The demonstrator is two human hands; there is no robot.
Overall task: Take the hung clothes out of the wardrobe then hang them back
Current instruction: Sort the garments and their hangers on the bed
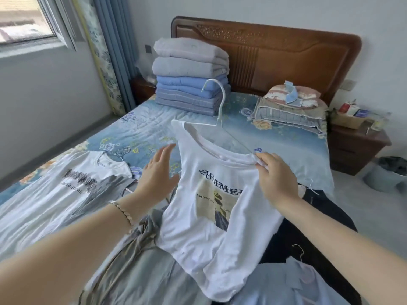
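Head-worn wide-angle view, looking forward and down, close over bed [275, 137]

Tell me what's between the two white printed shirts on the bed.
In the head view, the open left hand hovers there beside the Summer shirt, over flowered bedsheet and a grey garment.

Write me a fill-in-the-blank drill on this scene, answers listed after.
1. The right hand pinches a T-shirt printed with the word ____.
2. Its hanger is ____ in colour.
3. The left hand is open and holds ____.
4. The folded blankets are stacked on the ____.

Missing words: SUMMER; white; nothing; bed.
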